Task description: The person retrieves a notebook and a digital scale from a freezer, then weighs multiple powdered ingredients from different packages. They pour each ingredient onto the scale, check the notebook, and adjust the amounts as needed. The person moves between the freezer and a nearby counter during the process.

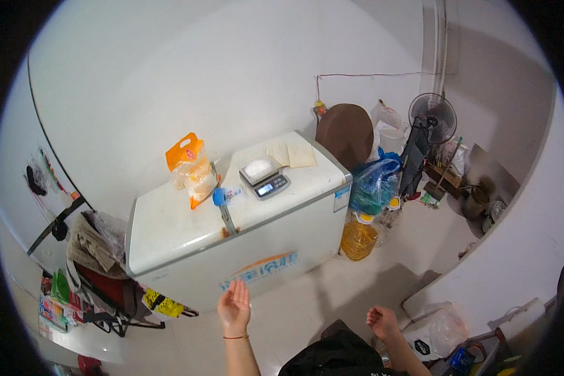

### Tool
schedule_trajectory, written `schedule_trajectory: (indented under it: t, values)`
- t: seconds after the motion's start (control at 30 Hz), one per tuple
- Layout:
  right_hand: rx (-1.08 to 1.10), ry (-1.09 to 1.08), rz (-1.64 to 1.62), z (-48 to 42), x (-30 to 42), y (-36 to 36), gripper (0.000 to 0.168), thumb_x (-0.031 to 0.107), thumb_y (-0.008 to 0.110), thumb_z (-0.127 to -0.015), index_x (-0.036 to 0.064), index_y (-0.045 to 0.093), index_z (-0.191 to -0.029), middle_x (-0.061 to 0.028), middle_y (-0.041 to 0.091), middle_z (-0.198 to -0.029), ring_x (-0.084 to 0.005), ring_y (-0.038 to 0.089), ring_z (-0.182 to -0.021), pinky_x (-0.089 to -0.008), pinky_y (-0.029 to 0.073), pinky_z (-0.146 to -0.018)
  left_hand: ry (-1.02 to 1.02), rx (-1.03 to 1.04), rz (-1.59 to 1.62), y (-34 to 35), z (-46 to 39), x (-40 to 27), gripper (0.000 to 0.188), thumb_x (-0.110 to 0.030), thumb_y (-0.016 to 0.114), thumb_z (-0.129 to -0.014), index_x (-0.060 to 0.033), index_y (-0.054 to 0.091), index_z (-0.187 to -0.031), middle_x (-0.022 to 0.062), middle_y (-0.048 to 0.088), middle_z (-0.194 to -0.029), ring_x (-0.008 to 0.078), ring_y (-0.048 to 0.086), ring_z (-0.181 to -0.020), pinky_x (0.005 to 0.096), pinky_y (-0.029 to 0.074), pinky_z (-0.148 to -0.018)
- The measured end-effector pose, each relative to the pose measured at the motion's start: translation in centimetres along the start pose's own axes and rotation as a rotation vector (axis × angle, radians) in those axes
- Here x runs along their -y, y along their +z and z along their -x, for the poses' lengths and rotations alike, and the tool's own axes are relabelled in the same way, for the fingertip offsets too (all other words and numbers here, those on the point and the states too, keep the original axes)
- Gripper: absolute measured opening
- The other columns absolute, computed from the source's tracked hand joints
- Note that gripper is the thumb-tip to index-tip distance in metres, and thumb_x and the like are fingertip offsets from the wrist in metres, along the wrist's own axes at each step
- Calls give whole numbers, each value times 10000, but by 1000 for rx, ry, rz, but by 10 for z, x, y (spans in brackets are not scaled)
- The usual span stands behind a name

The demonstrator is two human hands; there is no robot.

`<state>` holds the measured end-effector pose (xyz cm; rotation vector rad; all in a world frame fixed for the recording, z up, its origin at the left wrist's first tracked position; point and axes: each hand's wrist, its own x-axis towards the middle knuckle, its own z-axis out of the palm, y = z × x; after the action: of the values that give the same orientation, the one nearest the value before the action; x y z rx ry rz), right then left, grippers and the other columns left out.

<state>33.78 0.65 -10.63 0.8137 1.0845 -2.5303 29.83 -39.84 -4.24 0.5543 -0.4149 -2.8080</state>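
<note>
My left hand [235,308] is held palm up with its fingers extended, holding nothing, in front of a white chest freezer [178,230]. Lower right, my right hand [382,322] has its fingers curled, and nothing shows in it. On the freezer lid a digital kitchen scale [266,186] with a lit display carries white powder [257,167], apparently in a shallow container. An open notebook [301,155] lies behind it. Left of the scale are a small blue-and-clear packet [228,195] and an orange-and-clear plastic bag [192,169] with white contents, standing upright.
Right of the freezer stand a large bottle of yellow oil [358,239], a blue plastic bag [378,181], a round brown board [345,134] and a fan [432,117]. A chair [117,293] piled with cloth is at the left. Plastic bags [439,331] lie at lower right.
</note>
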Motion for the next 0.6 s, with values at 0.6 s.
schedule_trajectory:
  t: [0.6]
  values:
    - [811, -687, 673, -350, 108, 477, 507, 358, 404, -977, -39, 448, -1291, -147, 527, -1267, -209, 480, -1180, -299, 337, -1011, 102, 88, -408, 224, -418, 53, 410, -452, 478, -910, -58, 527, -1012, 113, 567, -1111, 241, 507, -1082, 384, 360, -975]
